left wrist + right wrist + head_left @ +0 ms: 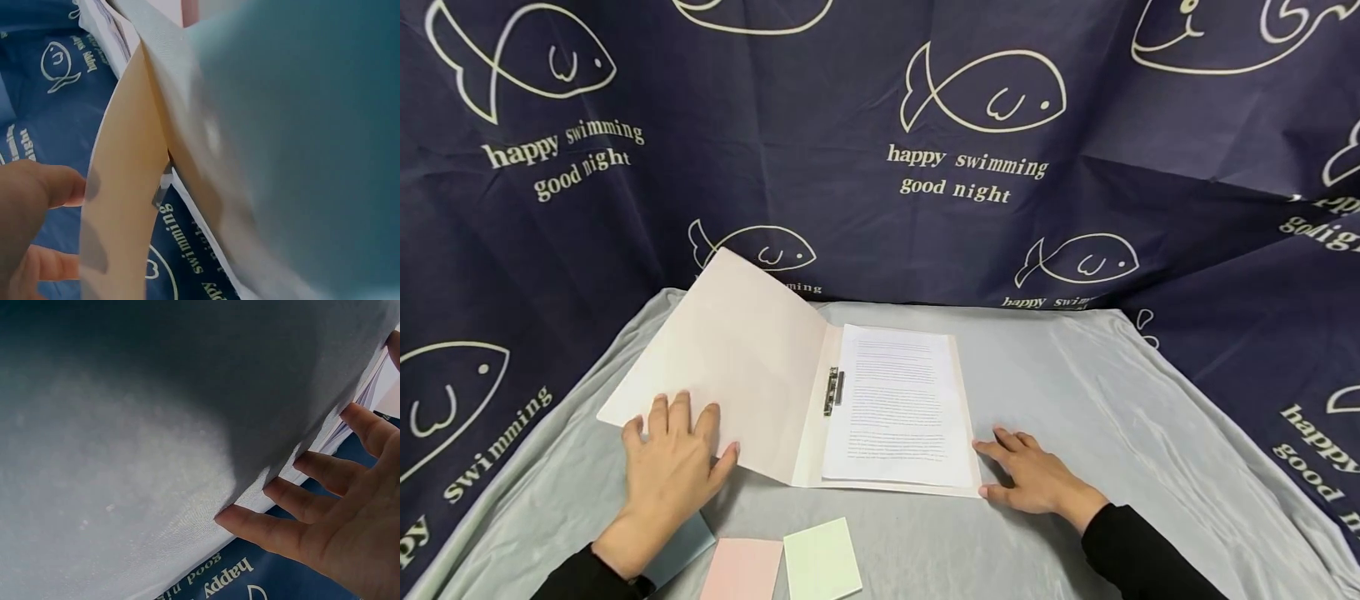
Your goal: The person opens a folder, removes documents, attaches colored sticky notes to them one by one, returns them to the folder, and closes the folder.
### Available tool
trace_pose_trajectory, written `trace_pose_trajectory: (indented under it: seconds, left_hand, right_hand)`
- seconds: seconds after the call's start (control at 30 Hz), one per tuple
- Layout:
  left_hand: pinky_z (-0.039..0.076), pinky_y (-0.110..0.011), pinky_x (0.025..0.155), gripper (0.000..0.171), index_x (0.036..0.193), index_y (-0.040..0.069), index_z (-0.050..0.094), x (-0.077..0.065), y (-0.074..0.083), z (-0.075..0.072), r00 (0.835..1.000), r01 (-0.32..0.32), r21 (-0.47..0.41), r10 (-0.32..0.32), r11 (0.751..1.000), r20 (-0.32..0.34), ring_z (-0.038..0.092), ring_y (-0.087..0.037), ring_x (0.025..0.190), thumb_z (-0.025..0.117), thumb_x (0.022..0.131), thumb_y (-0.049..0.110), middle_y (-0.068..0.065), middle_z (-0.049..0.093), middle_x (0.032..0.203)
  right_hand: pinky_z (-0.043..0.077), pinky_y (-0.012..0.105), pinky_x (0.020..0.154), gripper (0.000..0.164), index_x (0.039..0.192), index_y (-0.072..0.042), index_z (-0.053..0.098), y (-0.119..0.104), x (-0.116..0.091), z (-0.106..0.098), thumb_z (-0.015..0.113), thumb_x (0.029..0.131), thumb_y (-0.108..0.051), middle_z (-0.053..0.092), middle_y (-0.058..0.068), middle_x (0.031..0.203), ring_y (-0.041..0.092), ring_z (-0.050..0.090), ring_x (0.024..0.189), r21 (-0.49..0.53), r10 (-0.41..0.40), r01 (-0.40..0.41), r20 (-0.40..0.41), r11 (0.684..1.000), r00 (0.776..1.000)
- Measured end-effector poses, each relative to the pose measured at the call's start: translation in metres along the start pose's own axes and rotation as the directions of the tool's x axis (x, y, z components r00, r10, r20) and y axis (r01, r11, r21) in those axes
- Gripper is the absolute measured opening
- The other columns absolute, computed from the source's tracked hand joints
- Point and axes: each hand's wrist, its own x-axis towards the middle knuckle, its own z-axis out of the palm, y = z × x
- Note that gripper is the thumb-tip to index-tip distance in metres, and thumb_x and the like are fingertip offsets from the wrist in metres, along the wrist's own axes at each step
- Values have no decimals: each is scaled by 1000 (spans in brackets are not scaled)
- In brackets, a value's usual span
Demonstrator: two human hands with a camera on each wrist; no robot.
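Note:
A pale pinkish file folder [808, 454] lies open in the head view, its cover [737, 333] tilted up off the table on the left. A stack of printed paper [898, 408] rests in its right half, beside a dark metal clip [831, 392] at the spine. With fingers spread, my left hand [670, 467] rests against the inner face of the cover near its lower edge. My right hand [1033, 477] touches the folder's lower right edge with thumb and index finger; in the right wrist view its fingertips [234, 519] meet the cloth.
Near the front edge lie a pink pad [741, 567], a pale green pad [823, 558] and a blue pad [681, 550] partly hidden by the left wrist. Grey cloth [1060, 383] covers the table. A navy fish-print curtain [850, 167] hangs behind and at both sides.

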Motion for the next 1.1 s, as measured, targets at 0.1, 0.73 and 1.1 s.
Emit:
trace_pose_trajectory:
  seconds: [0.1, 0.73, 1.1]
  left_hand:
    - [31, -66, 69, 54, 100, -2, 58, -4, -2, -1, 995, 64, -13, -63, 998, 80, 43, -50, 98, 49, 77, 47, -30, 49, 99]
    - [38, -51, 48, 52, 102, -7, 57, -19, -12, 3, 838, 317, -147, -205, 937, 507, 48, -43, 81, 71, 77, 36, -24, 49, 91]
    - [42, -46, 56, 47, 97, -9, 54, -22, -17, 12, 736, 331, -192, -125, 924, 665, 48, -34, 71, 72, 78, 30, -21, 47, 85]
  right_hand:
    - [38, 66, 76, 66, 136, -16, 50, -1, 0, 0, 64, 81, -49, 31, 23, 143, 47, 30, 125, 1, 0, 0, -2, 1000, 1000]
    - [38, 67, 75, 67, 136, -17, 50, 1, 1, 0, 64, 80, -51, 32, 22, 143, 47, 30, 125, -12, 2, -2, -8, 1000, 1000]
    - [37, 67, 76, 66, 136, -17, 49, -1, 1, -3, 65, 81, -49, 31, 22, 144, 47, 28, 126, -4, 10, -10, 14, 1000, 1000]
